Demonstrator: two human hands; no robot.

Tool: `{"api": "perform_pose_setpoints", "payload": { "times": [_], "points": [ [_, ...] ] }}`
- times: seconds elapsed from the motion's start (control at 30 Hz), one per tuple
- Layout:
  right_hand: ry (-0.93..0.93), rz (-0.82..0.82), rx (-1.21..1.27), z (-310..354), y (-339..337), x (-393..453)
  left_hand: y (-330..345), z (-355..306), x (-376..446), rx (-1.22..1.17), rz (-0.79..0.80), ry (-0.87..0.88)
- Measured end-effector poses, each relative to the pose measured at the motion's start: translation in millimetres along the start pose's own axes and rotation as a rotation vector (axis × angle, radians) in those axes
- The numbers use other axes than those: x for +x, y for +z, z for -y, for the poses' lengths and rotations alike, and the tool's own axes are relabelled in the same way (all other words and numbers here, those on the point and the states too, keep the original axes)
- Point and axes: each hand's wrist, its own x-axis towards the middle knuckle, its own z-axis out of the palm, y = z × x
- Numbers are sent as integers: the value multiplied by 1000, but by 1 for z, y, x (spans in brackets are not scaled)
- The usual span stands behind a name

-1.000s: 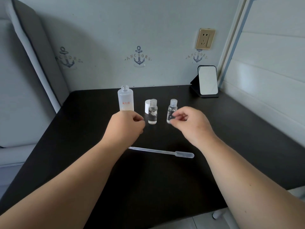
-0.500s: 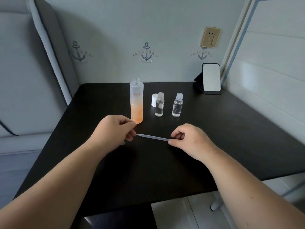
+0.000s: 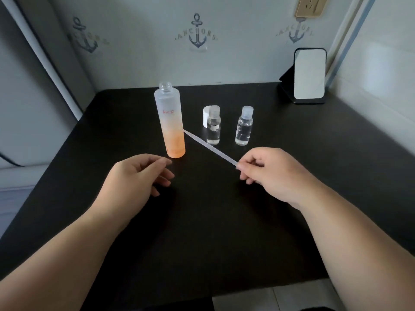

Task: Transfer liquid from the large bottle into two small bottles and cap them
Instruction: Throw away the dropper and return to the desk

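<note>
Right hand (image 3: 272, 173) pinches bulb end of thin translucent plastic pipette (image 3: 211, 147) between thumb and curled fingers; pipette slants up-left, tip just beside tall frosted bottle with orange liquid (image 3: 170, 122), uncapped, upright on black table (image 3: 224, 221). Left hand (image 3: 137, 176) loosely curled, holding nothing, near front of tall bottle. Right of tall bottle: two small clear capped bottles (image 3: 213, 126) (image 3: 244, 126), upright, well apart from both hands. White cap (image 3: 205, 116) behind nearer small bottle.

Large bottle (image 3: 170, 122) left of two small bottles (image 3: 213, 127) on table (image 3: 314, 153).
</note>
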Motion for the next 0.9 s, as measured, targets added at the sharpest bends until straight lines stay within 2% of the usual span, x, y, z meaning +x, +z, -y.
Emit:
{"api": "perform_pose_setpoints", "payload": {
  "times": [0.13, 0.3, 0.6, 0.73, 0.9],
  "points": [
    [11, -15, 142, -11, 4, 1, -2, 2, -2, -25, -26, -24],
    [103, 50, 237, -11, -5, 8, 0, -8, 10, -1, -12, -182],
    [403, 209, 244, 12, -54, -12, -8, -75, 7, 60, 98, -373],
    [519, 226, 314, 25, -81, -33, -9, -114, -6, 49, 117, -401],
    [574, 182, 402, 37, -110, -58, -1, -149, -15, 28, 142, -349]
  ]
}}
